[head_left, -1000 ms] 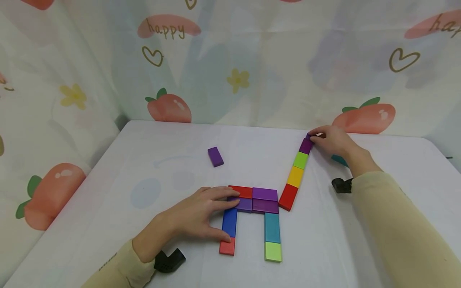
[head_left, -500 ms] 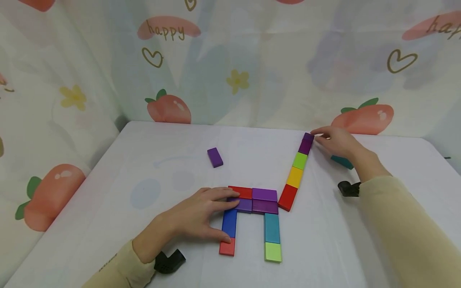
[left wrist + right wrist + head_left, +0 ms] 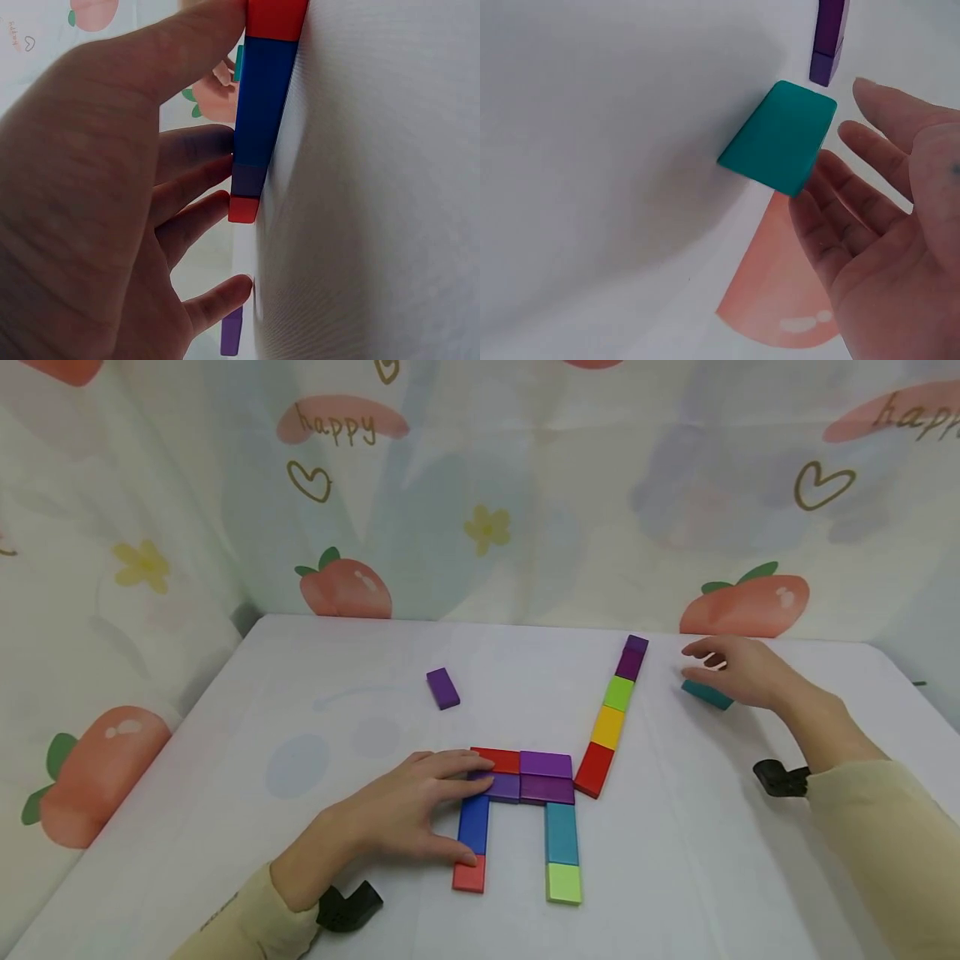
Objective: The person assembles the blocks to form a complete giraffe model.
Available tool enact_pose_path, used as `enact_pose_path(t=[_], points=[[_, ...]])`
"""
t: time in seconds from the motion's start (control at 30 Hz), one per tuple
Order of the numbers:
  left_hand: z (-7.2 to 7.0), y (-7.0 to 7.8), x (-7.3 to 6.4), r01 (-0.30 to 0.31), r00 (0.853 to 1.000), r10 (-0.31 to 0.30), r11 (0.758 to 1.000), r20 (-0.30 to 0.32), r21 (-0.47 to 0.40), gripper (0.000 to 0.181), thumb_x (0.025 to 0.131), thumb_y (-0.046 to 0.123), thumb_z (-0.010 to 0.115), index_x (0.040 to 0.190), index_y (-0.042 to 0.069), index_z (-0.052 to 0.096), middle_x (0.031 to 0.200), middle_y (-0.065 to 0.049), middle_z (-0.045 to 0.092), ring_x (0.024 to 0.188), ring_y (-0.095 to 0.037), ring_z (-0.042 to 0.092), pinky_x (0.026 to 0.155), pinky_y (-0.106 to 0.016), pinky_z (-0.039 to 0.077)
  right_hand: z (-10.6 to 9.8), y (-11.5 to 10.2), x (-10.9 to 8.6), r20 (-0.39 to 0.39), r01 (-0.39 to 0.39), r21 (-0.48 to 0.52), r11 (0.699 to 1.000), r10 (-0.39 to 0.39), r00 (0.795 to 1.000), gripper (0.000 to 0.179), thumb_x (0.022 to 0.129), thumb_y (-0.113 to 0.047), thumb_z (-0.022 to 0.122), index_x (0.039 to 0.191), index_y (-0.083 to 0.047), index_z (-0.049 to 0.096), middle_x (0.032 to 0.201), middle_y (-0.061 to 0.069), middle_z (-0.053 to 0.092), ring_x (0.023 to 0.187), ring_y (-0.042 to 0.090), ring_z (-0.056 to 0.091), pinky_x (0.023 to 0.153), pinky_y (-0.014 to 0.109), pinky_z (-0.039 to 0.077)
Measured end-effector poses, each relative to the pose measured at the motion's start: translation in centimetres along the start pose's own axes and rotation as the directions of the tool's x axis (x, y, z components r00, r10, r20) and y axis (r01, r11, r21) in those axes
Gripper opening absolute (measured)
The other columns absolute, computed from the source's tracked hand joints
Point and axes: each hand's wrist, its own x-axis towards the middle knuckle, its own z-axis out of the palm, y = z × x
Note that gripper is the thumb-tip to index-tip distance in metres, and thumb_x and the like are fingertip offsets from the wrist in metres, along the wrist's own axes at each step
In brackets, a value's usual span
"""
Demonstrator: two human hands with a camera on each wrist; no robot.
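Observation:
In the head view, my left hand (image 3: 401, 810) rests with extended fingers on the left side of a flat figure of coloured blocks. Its fingers touch the red block (image 3: 501, 760) and the violet-blue block (image 3: 506, 788); the thumb lies at the small red block (image 3: 468, 877) below the blue block (image 3: 474, 827). My right hand (image 3: 750, 670) hovers over a teal block (image 3: 707, 694) at the back right, fingers loosely bent and holding nothing. In the right wrist view that teal block (image 3: 784, 139) stands just beside the fingertips.
A slanted row of blocks, red (image 3: 595, 768), yellow (image 3: 608, 727), lime (image 3: 619, 693) and purple (image 3: 632, 663), runs toward the back edge. Teal (image 3: 562, 833) and light green (image 3: 563, 883) blocks form the right leg. One purple block (image 3: 443, 688) lies alone behind the figure.
My right hand has let go of the dark purple block at the far end of the slanted row and moved right, over the teal block. My left hand has stayed in place.

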Motion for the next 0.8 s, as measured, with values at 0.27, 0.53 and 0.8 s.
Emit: enact_pose_path(t=[0.27,0.53,0.8], points=[[0.0,0.0,0.0,-0.001,1.000,0.001,1.000,-0.005,-0.005,0.084,0.083,0.064,0.073,0.150,0.018,0.052,0.159,0.007,0.036,0.147,-0.013,0.026,0.117,-0.044,0.027,-0.2,0.8,-1.8,0.004,0.023,-0.057,0.998,-0.023,1.000,0.049,0.094,-0.023,0.072,0.130,0.008,0.059,0.121,0.030,0.060,0.107,0.045,0.058,0.090,0.060,0.048],[0.0,0.1,0.0,0.015,1.000,-0.015,1.000,0.001,0.001,0.085,0.082,0.065,0.073,0.150,0.018,0.051,0.159,0.008,0.036,0.148,-0.013,0.026,0.117,-0.044,0.028,0.2,0.9,-2.2,0.008,-0.040,-0.045,0.998,0.041,0.999,0.043,0.093,-0.011,0.071,0.129,0.010,0.059,0.109,0.024,0.064,0.098,0.039,0.058,0.082,0.054,0.053],[0.1,0.2,0.0,0.025,1.000,-0.025,1.000,0.008,0.001,0.084,0.082,0.064,0.074,0.150,0.019,0.051,0.159,0.007,0.035,0.148,-0.013,0.026,0.117,-0.043,0.028,0.3,0.0,-1.3,-0.070,-0.018,-0.038,0.999,0.015,0.997,0.036,0.094,-0.007,0.068,0.125,0.010,0.061,0.112,0.028,0.063,0.098,0.041,0.059,0.085,0.058,0.051]])
